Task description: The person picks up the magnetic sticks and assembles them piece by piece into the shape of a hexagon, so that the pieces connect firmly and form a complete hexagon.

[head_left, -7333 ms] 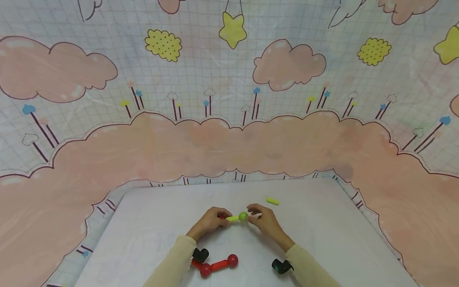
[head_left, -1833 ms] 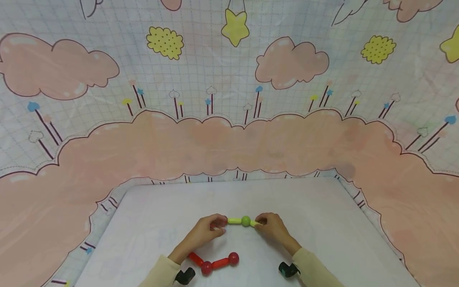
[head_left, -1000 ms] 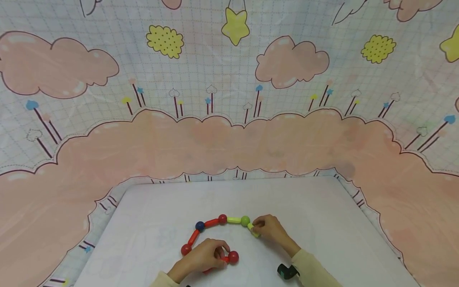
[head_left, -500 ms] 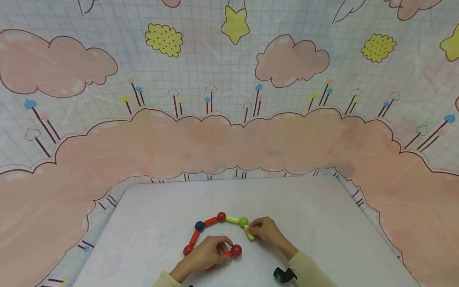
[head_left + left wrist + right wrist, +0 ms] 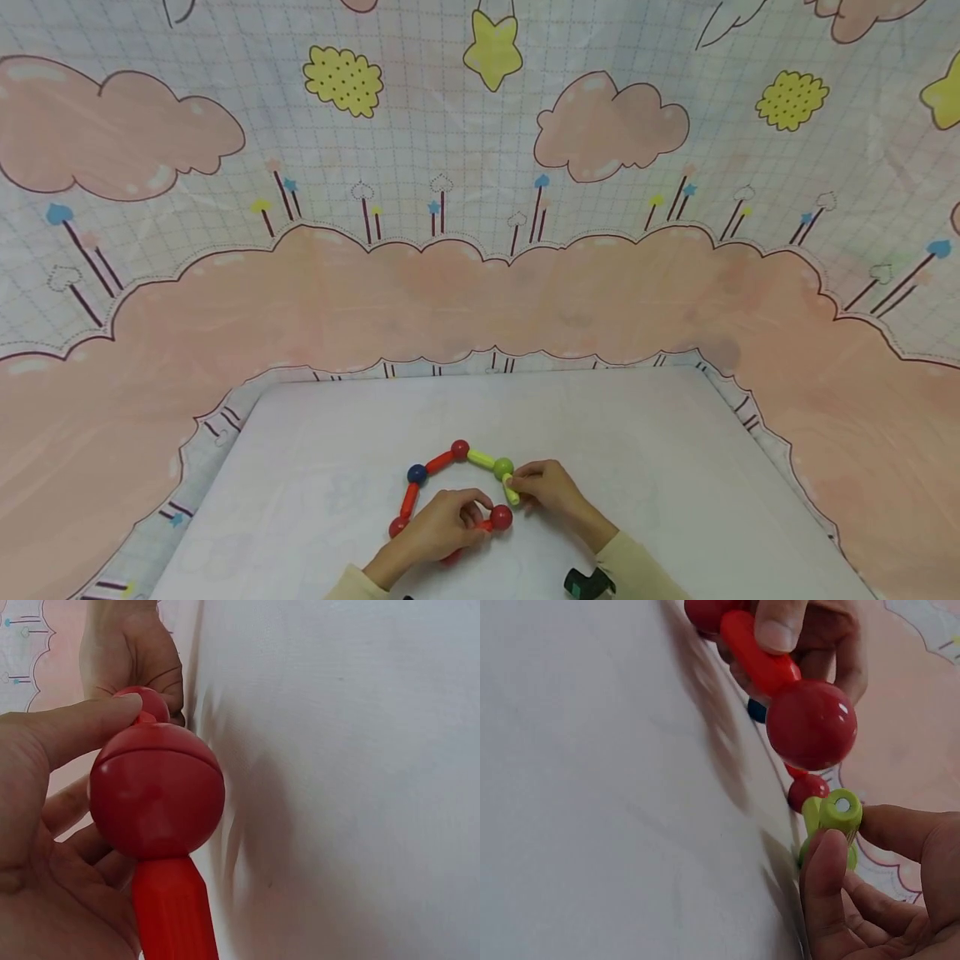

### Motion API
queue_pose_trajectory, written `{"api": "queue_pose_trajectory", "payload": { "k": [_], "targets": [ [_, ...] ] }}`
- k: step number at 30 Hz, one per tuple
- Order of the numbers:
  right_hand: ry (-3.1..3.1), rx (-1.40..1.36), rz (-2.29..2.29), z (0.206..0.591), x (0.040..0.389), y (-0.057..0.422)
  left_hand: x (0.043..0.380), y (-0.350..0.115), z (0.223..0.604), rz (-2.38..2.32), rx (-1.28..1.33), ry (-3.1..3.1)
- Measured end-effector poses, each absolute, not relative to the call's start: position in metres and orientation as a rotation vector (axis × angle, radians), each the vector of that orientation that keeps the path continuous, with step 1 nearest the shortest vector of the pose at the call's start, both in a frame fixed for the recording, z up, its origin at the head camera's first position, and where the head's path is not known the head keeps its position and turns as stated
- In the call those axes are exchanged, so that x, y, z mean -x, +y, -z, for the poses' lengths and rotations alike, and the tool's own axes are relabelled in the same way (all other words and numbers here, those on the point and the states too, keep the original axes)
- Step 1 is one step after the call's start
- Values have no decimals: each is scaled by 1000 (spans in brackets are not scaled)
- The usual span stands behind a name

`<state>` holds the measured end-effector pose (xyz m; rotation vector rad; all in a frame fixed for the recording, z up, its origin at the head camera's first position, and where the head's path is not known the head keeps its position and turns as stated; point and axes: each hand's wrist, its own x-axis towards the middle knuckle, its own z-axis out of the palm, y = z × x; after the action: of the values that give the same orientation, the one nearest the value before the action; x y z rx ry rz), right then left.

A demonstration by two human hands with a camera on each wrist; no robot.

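Rods and balls of a magnetic building toy form a curved chain on the white table. My left hand (image 5: 442, 525) grips a red rod (image 5: 757, 656) between two red balls; the end ball (image 5: 501, 517) sticks out past its fingertips. With thumb and fingers, my right hand (image 5: 555, 492) pinches a yellow-green rod (image 5: 512, 493) joined to the green ball (image 5: 504, 467). Its free end, a silvery disc, shows in the right wrist view, a small gap from the red end ball. In the left wrist view, a red ball (image 5: 157, 795) hides part of the held rod.
The chain's far side runs through a blue ball (image 5: 417, 474) and a red ball (image 5: 460, 450). A black wrist camera (image 5: 588, 583) sits on the right sleeve. A patterned cloth (image 5: 480, 308) hangs behind the white table (image 5: 637, 417).
My left hand went from the chain's far side to the near red rod and moved it right and away. The right hand swung the yellow-green rod toward the red end ball, narrowing the gap.
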<state>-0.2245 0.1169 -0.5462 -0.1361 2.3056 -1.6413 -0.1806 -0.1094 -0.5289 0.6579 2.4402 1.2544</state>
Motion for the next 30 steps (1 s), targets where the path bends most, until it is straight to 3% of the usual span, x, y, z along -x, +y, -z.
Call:
{"api": "queue_pose_trajectory", "payload": {
  "k": [20,30],
  "targets": [
    [2171,107,1722,546,218,107,178,-102,530,-1273,-630,2437],
    [2481,160,1550,537,224,114,175,-136,514,-1361,-542,2598]
  ]
}}
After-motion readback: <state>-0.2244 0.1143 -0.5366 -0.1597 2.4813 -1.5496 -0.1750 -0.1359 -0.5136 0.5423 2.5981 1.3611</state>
